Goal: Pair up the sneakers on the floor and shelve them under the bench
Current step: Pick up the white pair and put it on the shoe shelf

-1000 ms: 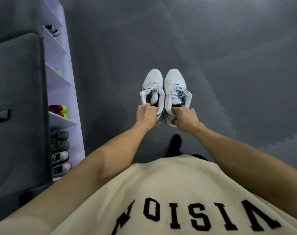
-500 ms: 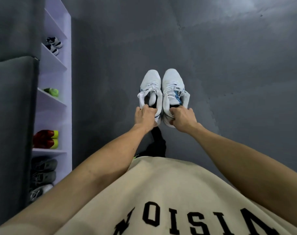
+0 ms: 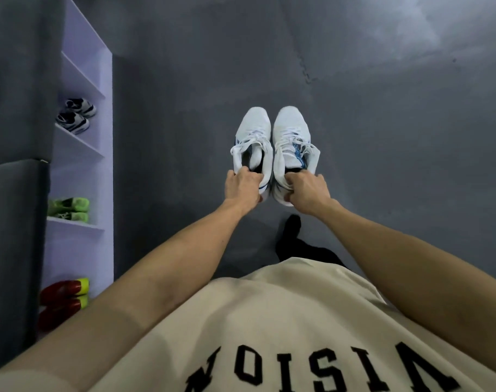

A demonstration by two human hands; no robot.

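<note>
Two white sneakers with blue trim hang side by side above the grey floor, toes pointing away from me. My left hand [image 3: 244, 188] grips the heel collar of the left sneaker [image 3: 254, 137]. My right hand [image 3: 307, 192] grips the heel collar of the right sneaker [image 3: 290, 137]. The two shoes touch along their inner sides. The white shelf unit [image 3: 105, 154] stands at the left, beside a dark grey bench [image 3: 12, 236].
The shelves hold a black-and-white pair [image 3: 75, 114], a green pair [image 3: 68, 210] and a red-and-yellow pair [image 3: 63, 297]. A foot in a black sock [image 3: 290, 230] stands below the held sneakers. Grey foam floor mats [image 3: 396, 137] spread to the right.
The view has shifted so the shelf unit shows its upper compartments and the lower grey pairs have dropped out of sight. Both hands keep the same hold on the white sneakers.
</note>
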